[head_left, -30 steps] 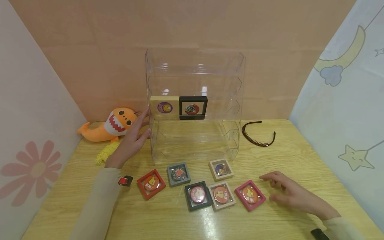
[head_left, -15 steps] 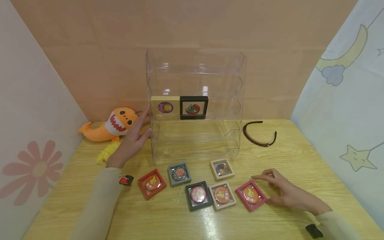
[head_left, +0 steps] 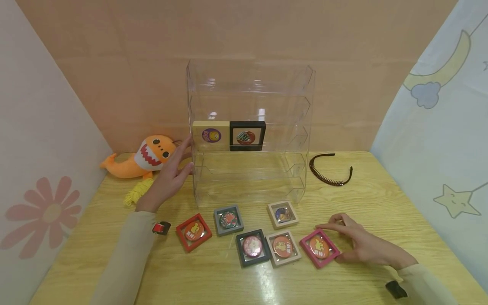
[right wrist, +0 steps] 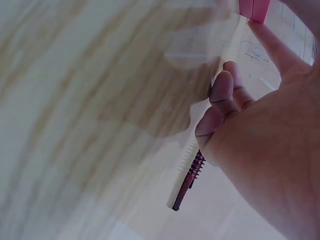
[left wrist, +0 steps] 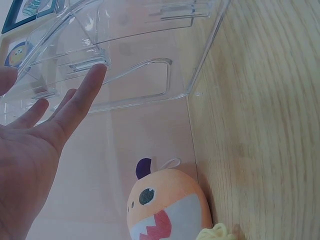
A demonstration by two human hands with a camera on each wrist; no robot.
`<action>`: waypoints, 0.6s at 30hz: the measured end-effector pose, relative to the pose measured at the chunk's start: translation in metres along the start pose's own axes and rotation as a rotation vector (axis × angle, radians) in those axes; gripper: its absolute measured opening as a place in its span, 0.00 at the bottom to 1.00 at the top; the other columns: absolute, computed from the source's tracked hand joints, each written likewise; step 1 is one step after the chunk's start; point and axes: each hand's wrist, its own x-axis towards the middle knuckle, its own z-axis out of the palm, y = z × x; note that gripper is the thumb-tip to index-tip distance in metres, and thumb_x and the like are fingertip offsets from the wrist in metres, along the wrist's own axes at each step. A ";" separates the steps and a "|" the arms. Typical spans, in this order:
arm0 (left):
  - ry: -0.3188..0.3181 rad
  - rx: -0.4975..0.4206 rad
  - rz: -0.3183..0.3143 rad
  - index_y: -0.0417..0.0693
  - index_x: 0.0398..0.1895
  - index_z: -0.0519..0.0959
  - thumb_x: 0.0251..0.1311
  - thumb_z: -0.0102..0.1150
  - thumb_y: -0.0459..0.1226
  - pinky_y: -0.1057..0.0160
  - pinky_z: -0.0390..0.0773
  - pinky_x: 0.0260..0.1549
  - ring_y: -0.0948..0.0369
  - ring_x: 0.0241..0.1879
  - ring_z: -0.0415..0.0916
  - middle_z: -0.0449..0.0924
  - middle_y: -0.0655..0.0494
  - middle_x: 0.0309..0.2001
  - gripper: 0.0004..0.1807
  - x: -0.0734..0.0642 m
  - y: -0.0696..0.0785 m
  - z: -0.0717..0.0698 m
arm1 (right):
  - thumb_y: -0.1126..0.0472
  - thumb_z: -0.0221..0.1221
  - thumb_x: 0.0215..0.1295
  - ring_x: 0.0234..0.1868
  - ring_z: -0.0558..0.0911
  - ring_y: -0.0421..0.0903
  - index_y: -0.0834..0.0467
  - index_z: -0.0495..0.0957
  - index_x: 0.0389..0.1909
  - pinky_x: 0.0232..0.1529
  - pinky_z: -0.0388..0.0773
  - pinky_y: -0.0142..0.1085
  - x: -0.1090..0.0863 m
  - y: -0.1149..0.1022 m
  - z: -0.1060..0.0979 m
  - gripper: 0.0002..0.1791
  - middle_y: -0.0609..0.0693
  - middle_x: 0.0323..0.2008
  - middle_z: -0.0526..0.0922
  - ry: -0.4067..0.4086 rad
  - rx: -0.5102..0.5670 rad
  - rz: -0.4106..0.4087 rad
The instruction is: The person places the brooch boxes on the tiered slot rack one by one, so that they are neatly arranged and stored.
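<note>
A clear acrylic display rack [head_left: 249,184] with tiered shelves stands at the middle back. My left hand [head_left: 165,182] rests against its left side, fingers extended; in the left wrist view the hand's [left wrist: 40,135] fingers spread along the clear panel. On one shelf sit a cream framed badge [head_left: 211,136] and a black framed badge [head_left: 248,136], side by side. With thumb and index finger at two corners, my right hand [head_left: 364,245] pinches a pink framed badge [head_left: 319,248] lying on the table. In the right wrist view, the index fingertip meets the pink frame [right wrist: 259,11]; the other fingers curl.
Before the rack lie a red framed badge [head_left: 193,232], a grey one [head_left: 228,220], a dark one [head_left: 253,248] and two pale ones, the nearer pale frame [head_left: 284,248] beside the dark. An orange shark plush [head_left: 139,159] sits left; a brown headband [head_left: 329,171] lies right.
My right hand has moved left to the pink framed badge, its index finger and thumb now at the frame's corners. The left hand stays against the rack.
</note>
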 end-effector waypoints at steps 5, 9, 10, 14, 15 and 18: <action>-0.002 -0.002 0.012 0.47 0.83 0.42 0.76 0.44 0.25 0.46 0.82 0.50 0.39 0.70 0.61 0.46 0.39 0.78 0.38 0.000 0.000 0.000 | 0.59 0.79 0.45 0.55 0.66 0.42 0.46 0.74 0.68 0.50 0.76 0.37 0.001 0.000 0.001 0.45 0.47 0.57 0.66 -0.009 0.028 0.024; -0.002 -0.003 0.012 0.46 0.83 0.42 0.76 0.44 0.25 0.48 0.83 0.49 0.39 0.70 0.61 0.46 0.39 0.78 0.38 0.000 -0.001 0.000 | 0.60 0.79 0.46 0.54 0.69 0.43 0.47 0.73 0.67 0.49 0.76 0.36 0.001 0.000 0.001 0.43 0.48 0.57 0.67 -0.005 0.066 0.009; -0.002 -0.002 0.011 0.46 0.83 0.42 0.76 0.44 0.25 0.48 0.83 0.49 0.40 0.70 0.61 0.46 0.40 0.78 0.38 0.000 -0.001 0.000 | 0.60 0.79 0.46 0.54 0.70 0.44 0.48 0.73 0.66 0.50 0.76 0.36 0.002 0.000 0.001 0.43 0.48 0.56 0.68 0.001 0.076 -0.005; -0.001 -0.002 0.006 0.46 0.83 0.42 0.76 0.44 0.25 0.48 0.82 0.50 0.40 0.70 0.61 0.46 0.40 0.78 0.38 0.000 -0.001 0.000 | 0.63 0.78 0.48 0.53 0.74 0.43 0.54 0.72 0.65 0.51 0.77 0.34 0.003 0.000 0.002 0.41 0.48 0.56 0.74 0.003 0.173 -0.053; -0.001 -0.002 0.005 0.47 0.83 0.42 0.76 0.44 0.25 0.47 0.82 0.50 0.40 0.70 0.61 0.46 0.40 0.78 0.38 0.000 -0.001 0.000 | 0.64 0.78 0.49 0.52 0.75 0.44 0.56 0.70 0.65 0.52 0.77 0.34 0.003 0.000 0.002 0.41 0.48 0.56 0.75 -0.005 0.206 -0.058; -0.002 -0.002 -0.001 0.48 0.83 0.42 0.76 0.43 0.26 0.46 0.82 0.51 0.40 0.70 0.61 0.46 0.41 0.79 0.38 0.000 -0.001 0.000 | 0.68 0.75 0.50 0.50 0.78 0.44 0.59 0.67 0.66 0.50 0.78 0.33 0.002 0.001 0.001 0.42 0.48 0.53 0.78 -0.036 0.294 -0.053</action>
